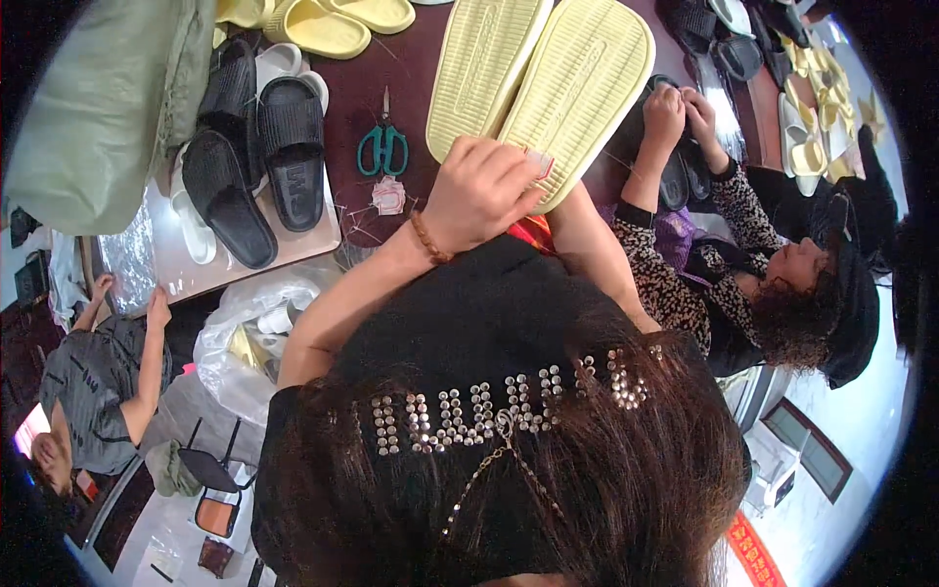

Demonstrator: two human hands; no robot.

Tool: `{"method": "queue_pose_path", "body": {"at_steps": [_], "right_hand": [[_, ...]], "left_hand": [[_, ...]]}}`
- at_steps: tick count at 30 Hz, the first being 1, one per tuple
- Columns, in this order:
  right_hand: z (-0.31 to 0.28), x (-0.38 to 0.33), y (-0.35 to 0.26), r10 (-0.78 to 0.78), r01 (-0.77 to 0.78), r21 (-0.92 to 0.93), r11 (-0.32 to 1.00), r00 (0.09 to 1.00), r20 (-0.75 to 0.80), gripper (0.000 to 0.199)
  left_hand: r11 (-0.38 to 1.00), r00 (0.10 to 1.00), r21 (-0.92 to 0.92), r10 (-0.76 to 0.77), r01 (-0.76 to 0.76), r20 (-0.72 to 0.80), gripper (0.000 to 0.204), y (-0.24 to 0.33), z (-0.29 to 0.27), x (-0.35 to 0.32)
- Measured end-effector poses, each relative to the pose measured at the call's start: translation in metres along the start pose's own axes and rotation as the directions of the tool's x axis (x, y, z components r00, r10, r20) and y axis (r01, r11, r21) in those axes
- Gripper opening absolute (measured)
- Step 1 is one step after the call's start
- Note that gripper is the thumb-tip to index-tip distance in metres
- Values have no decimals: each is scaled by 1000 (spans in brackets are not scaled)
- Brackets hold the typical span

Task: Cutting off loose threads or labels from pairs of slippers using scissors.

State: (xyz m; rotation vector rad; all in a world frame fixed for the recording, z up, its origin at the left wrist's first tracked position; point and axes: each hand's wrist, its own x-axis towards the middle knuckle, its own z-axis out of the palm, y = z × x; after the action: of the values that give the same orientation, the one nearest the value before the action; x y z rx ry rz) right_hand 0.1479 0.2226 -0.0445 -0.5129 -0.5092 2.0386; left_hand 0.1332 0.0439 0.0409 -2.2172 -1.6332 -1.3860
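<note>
A pair of pale yellow slippers (581,93) is raised in front of me, ribbed soles facing up. My left hand (486,184), with a brown bead bracelet on its wrist, is closed at the near end of the soles. A small white label with a red edge (539,163) sits at its fingertips, against the right slipper's sole. My right forearm (593,235) reaches up behind the slippers, which hide that hand. Left of my left hand, green-handled scissors (382,147) and a small stack of labels (388,196) lie on the dark red table (342,108).
Black slippers (293,147) and white ones rest on a light board at left; yellow slippers (313,26) lie beyond. Close on my right, a co-worker's hands (675,112) are at dark slippers. Another person (108,382) handles clear plastic at left. A plastic bag (240,328) is near my left elbow.
</note>
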Motion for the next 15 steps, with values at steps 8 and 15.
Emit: {"method": "queue_pose_path", "body": {"at_steps": [8,15], "right_hand": [[2,33,12,-5,5,5,1000,1000,7,49],[6,50,32,22,-22,16,1000,1000,22,48]], "left_hand": [[996,997,41,79,-78,-20,13,1,3,-3],[937,981,-308,-189,164,-52,12,-2,-6,-2]]}}
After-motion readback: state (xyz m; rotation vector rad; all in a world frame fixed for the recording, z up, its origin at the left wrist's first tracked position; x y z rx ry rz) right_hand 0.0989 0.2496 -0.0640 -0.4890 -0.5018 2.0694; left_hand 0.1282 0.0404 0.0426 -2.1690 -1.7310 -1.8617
